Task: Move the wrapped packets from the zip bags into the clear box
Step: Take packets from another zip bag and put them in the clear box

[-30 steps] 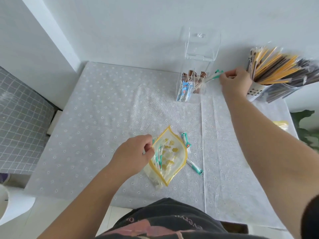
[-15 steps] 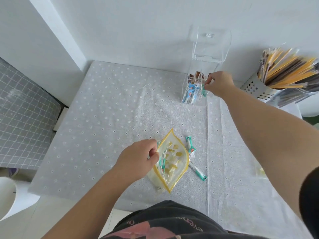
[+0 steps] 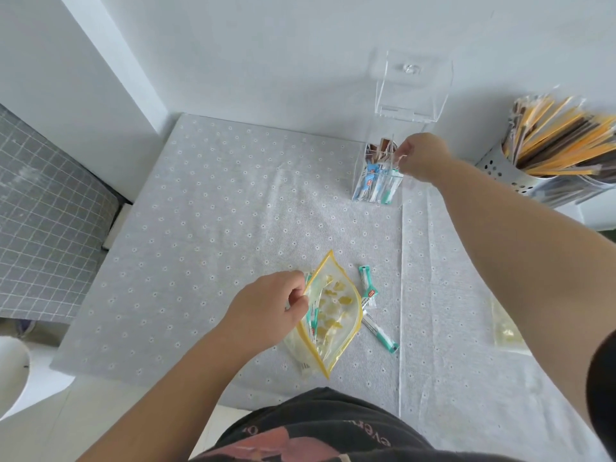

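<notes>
A clear zip bag with yellow trim lies on the grey dotted tablecloth, several wrapped packets still inside it. My left hand pinches the bag's left edge. Two teal-tipped packets lie loose just right of the bag. At the back stands the clear box, its lid raised, with several packets upright inside. My right hand is at the box's top right corner, curled fingertips over the upper ends of teal-tipped packets standing in it. Whether the fingers still pinch them is unclear.
A perforated metal holder full of long yellow and brown sticks stands at the back right. Another zip bag lies at the right, partly behind my right arm. The table's left edge drops to a grey checked surface.
My right hand carried a bunch of teal-tipped packets leftward from beside the metal holder and lowered them into the clear box. My left hand stayed on the zip bag.
</notes>
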A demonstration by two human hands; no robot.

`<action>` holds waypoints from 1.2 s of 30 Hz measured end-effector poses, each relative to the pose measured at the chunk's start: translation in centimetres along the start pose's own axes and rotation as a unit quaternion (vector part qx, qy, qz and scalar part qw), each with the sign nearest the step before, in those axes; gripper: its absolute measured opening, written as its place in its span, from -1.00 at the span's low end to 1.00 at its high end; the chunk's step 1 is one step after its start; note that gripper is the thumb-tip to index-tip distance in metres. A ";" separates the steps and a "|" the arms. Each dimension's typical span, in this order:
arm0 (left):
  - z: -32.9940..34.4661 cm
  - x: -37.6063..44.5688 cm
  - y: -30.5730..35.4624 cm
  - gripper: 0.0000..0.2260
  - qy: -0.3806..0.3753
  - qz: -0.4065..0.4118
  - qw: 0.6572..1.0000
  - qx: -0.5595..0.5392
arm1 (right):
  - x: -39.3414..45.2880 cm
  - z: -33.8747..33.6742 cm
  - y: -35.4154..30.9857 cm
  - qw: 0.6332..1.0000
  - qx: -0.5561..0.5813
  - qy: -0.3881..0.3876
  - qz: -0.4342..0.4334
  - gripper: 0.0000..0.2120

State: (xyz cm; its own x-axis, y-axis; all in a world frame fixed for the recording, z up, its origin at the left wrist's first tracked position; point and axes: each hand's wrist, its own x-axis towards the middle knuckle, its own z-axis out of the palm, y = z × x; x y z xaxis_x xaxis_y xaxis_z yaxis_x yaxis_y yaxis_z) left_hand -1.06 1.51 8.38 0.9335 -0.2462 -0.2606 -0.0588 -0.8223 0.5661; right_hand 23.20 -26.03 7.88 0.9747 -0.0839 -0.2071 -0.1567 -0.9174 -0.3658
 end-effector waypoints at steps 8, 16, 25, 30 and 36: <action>-0.4 0.2 -0.2 -0.79 -0.004 -0.019 1.000 -0.012 | -8.3 -1.6 -1.7 0.973 0.202 0.107 -0.022 -0.78; -0.7 0.1 -0.2 -0.82 -0.013 -0.021 1.000 -0.007 | -21.8 6.0 -6.4 0.914 -0.055 -0.347 -0.201 -0.64; -1.2 -0.5 0.3 -0.83 -0.006 -0.013 1.000 0.014 | -21.3 12.5 -4.9 0.899 -0.216 -0.320 -0.206 -0.31; -1.2 -0.8 0.2 -0.84 -0.002 -0.015 1.000 0.010 | -21.2 13.3 -4.6 0.912 -0.180 -0.299 -0.214 -0.47; -0.7 -1.0 0.0 -0.81 -0.004 -0.020 1.000 -0.002 | -21.0 13.3 -4.3 0.899 -0.180 -0.286 -0.277 -0.64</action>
State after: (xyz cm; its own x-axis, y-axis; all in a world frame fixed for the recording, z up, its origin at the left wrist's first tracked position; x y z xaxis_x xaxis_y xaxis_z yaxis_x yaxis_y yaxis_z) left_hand -1.77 2.10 9.22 0.9323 -0.2170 -0.2894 -0.0200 -0.8297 0.5578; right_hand 1.26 -15.18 1.72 0.6292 0.5450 -0.5542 0.4900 -0.8316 -0.2614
